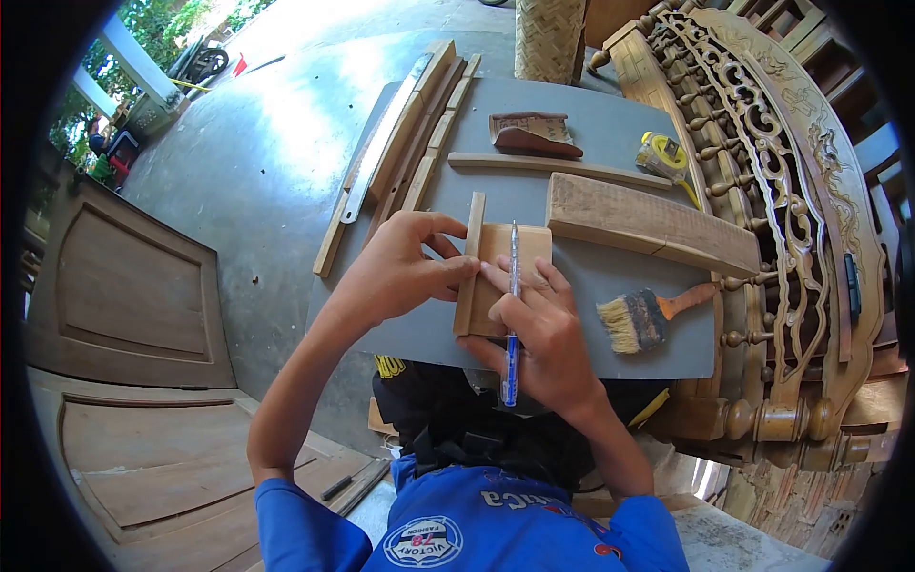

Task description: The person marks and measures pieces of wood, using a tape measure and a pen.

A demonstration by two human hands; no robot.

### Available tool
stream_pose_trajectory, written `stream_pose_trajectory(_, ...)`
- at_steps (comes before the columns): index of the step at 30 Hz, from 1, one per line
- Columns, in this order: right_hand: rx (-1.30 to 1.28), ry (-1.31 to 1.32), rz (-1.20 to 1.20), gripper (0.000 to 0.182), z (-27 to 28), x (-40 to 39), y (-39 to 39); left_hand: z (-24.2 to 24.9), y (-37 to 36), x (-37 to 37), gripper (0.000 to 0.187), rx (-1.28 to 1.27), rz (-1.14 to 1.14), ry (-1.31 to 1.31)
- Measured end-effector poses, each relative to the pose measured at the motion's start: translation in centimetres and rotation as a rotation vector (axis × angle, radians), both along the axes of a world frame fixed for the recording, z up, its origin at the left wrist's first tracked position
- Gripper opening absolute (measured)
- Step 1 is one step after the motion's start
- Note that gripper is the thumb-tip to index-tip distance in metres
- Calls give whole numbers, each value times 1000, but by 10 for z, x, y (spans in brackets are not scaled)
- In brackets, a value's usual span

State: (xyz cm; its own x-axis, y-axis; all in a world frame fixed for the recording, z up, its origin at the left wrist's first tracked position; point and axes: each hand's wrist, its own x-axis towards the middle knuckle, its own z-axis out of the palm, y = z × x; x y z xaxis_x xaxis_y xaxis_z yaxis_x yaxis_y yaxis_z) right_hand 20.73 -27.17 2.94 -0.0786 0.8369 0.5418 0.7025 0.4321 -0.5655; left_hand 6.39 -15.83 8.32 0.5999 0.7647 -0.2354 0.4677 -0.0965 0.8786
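My left hand (405, 262) pinches a narrow wooden strip (475, 224) between thumb and fingers. The strip lies along the left edge of a small flat wooden block (536, 240). Over that block rests my right hand (548, 338), its fingertips pressed near the strip and its thumb at the block's near end. A blue and clear pen (512, 370) is tucked between the right fingers, pointing away from me. Part of the block is hidden under the right hand. Both hands work above the near edge of a grey board (629, 267).
Right of my hands lie a thick wooden plank (648, 221), a paintbrush (639, 319) and a tape measure (662, 157). Curved sandpaper (534, 133) sits behind. Long wood strips and a metal saw blade (386, 143) line the left. A carved wooden frame (762, 191) borders the right side.
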Motion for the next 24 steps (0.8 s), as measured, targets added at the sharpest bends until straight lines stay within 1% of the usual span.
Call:
stream_pose_trajectory(4, -16, -1, 29, 29, 0, 3, -1, 0, -1, 1, 44, 14, 9, 6)
stream_pose_trajectory(7, -51, 146, 111, 27, 6, 18, 1, -2, -3, 0, 43, 38, 15, 8)
stream_pose_trajectory(9, -197, 321, 104, 27, 20, 31, -5, -1, -3, -1, 43, 35, 30, 20)
stream_pose_trajectory(12, -50, 441, 99, 26, 28, 44, -1, -2, -5, 1, 42, 13, 65, 27)
stream_pose_trajectory(14, -210, 661, 184, 26, 39, 55, -5, -4, -8, 1, 42, 24, 90, -5)
stream_pose_trajectory(15, -141, 712, 113, 24, 44, 48, -2, -4, -8, 1, 43, 24, 92, -4)
stream_pose_trajectory(18, -184, 541, 122, 20, 44, 48, 6, -7, -7, 0, 43, 10, 97, -26)
stream_pose_trajectory(19, -257, 524, 99, 20, 47, 44, 7, -8, -6, -1, 42, -3, 94, -46)
stream_pose_trajectory(24, -223, 330, 199, 19, 42, 31, 14, -9, -6, -3, 40, -51, 82, -77)
